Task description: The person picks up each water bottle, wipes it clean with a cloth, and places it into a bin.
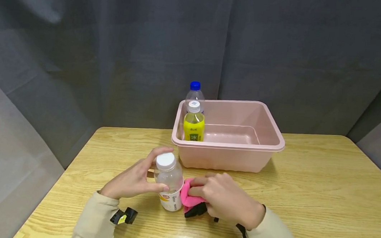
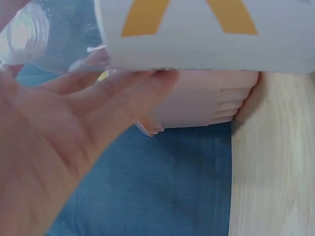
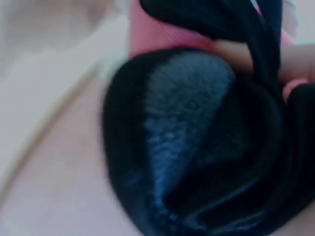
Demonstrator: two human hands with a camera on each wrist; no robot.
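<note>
My left hand (image 1: 138, 181) grips a clear plastic bottle (image 1: 171, 179) with a white cap and a white label. Its thumb lies across the front, and other fingers are behind the bottle. In the left wrist view the bottle's label (image 2: 197, 39) shows orange marks above the fingers. A pink and black cloth (image 1: 189, 196) is bunched in my right hand (image 1: 220, 196), whose fingers are curled on it. The cloth is up against the bottle's right side. Filling much of the right wrist view is the cloth's fuzzy black part (image 3: 192, 98).
Behind the hands stands a pink plastic bin (image 1: 227, 158) on the wooden table (image 1: 319, 190). At its left end are a yellow-labelled bottle (image 1: 194, 128) with a white cap and a clear bottle (image 1: 195, 94) with a blue cap. A dark curtain (image 1: 161, 52) hangs behind the table.
</note>
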